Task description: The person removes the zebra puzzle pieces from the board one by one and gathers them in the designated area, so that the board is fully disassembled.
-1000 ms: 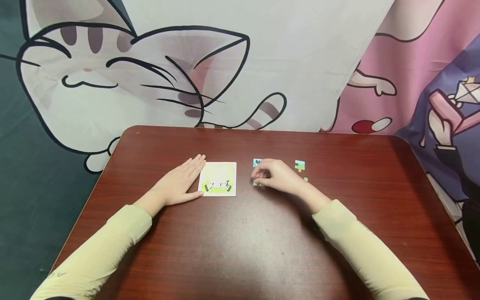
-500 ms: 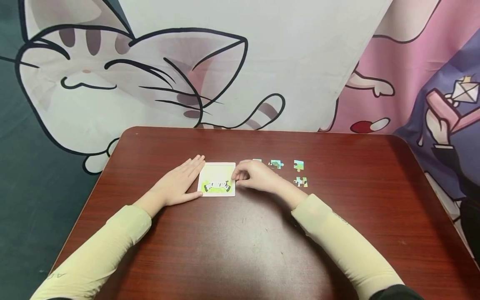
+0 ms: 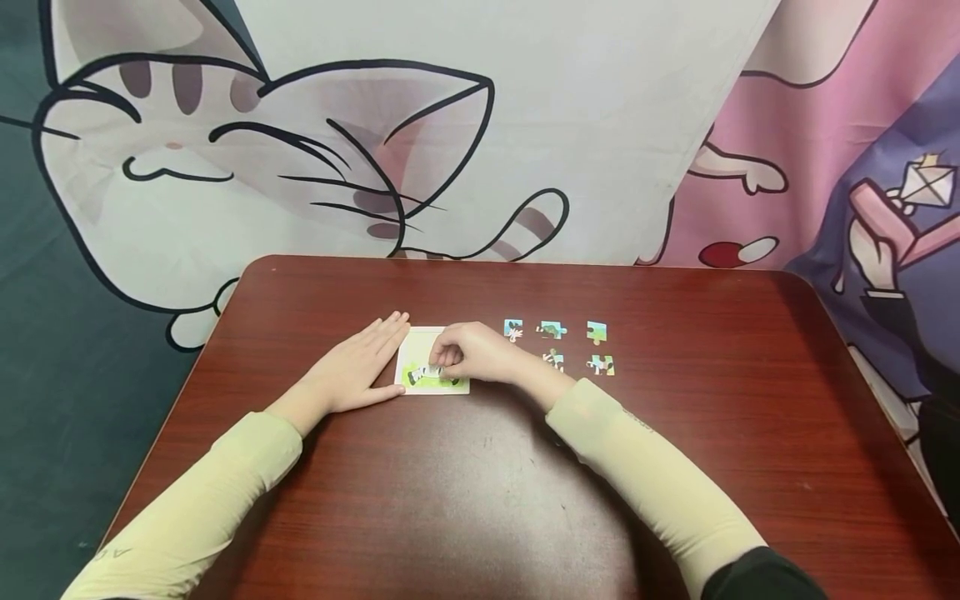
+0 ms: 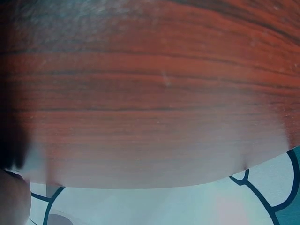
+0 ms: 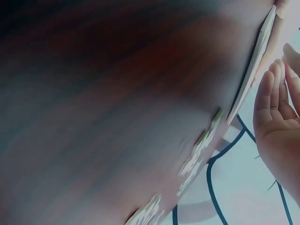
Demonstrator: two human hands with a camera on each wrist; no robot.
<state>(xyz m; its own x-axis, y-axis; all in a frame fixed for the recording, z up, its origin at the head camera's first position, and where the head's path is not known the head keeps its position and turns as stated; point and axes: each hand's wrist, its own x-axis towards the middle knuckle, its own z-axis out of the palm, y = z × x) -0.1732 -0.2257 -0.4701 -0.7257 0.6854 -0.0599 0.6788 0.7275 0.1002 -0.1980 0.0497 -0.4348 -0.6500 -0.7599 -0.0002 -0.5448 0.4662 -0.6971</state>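
Note:
My left hand (image 3: pixel 345 367) lies flat on the table with straight fingers, its fingertips and thumb at the left edge of a puzzle board (image 3: pixel 415 340). That board is pale and white-rimmed, with a zebra-like print on green in its lower part. My right hand (image 3: pixel 474 352) is over the board's right half, fingers curled and thumb near the index finger. It seems to pinch a small puzzle piece, mostly hidden by the fingers. In the right wrist view, the right hand (image 5: pixel 279 112) shows curled fingers above the board's edge (image 5: pixel 253 70), with the pinch point out of sight.
Several loose puzzle pieces lie right of the board in two rows, among them a top-left piece (image 3: pixel 513 329), a dark-and-green piece (image 3: pixel 553 330) and a top-right piece (image 3: pixel 597 332). The brown table (image 3: pixel 480 483) reaches a cat-print cloth (image 3: pixel 225 200) behind.
My right hand has moved left from the loose pieces onto the board. Several pieces it covered are now visible. The left hand has stayed at the board's left edge.

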